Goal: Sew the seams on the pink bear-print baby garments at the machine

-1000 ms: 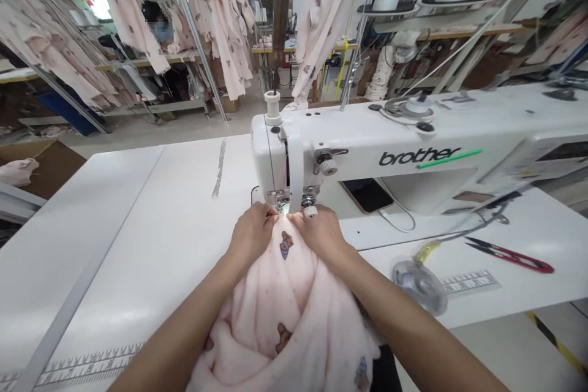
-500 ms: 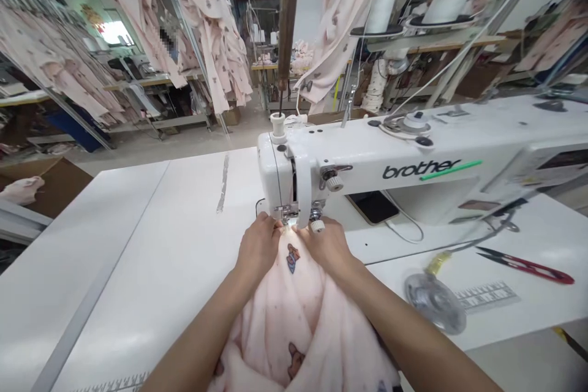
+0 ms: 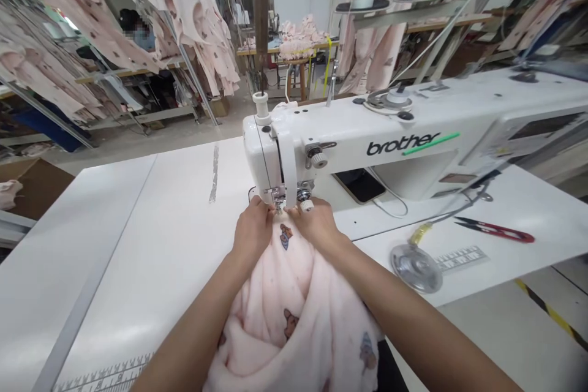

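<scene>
Fabric (image 3: 294,306), one pink piece, lay under one machine (image 3: 349,141). Left hand (image 3: 252,229) and right hand (image 3: 316,223), fingers curled, pinched its far edge at the needle.

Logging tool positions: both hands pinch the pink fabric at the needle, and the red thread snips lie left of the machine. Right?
Not quite. The head view shows the red thread snips lying on the table right of the machine, not left.
</scene>
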Demonstrator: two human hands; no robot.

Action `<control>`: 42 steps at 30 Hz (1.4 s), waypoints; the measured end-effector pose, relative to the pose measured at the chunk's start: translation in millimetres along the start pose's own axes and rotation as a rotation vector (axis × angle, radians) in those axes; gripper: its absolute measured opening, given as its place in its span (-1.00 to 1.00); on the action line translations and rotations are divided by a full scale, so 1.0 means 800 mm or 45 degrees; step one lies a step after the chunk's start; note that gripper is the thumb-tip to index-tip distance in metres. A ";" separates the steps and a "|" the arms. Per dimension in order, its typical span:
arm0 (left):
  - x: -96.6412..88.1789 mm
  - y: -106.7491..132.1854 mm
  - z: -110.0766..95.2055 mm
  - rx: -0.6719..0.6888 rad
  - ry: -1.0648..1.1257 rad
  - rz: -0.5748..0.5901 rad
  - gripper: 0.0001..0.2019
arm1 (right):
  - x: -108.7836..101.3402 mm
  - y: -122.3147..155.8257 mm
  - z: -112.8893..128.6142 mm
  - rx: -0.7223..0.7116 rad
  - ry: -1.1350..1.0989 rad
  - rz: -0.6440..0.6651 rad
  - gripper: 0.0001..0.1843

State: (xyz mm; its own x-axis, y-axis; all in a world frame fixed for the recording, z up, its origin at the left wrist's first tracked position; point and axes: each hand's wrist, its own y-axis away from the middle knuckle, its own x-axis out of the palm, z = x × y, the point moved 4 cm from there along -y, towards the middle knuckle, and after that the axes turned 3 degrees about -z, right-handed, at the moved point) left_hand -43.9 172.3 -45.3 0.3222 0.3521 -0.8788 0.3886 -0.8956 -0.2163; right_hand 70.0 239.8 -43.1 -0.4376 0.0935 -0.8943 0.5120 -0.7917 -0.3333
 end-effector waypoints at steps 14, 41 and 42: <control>0.000 -0.009 -0.003 0.000 -0.134 -0.090 -0.77 | 0.008 -0.004 0.001 -0.016 0.053 -0.049 -0.83; -0.015 0.005 0.002 0.069 0.104 -0.037 -0.79 | -0.017 0.013 -0.013 -0.250 -0.275 0.089 -0.70; -0.017 0.005 0.003 0.071 0.137 -0.024 -0.80 | -0.019 0.014 -0.015 -0.261 -0.298 0.088 -0.67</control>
State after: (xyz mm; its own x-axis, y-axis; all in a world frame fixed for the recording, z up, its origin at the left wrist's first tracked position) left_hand -48.7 163.3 -35.7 0.4069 0.3936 -0.8243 0.3478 -0.9012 -0.2586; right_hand 91.4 236.7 -37.3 -0.5422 -0.1166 -0.8321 0.6745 -0.6510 -0.3483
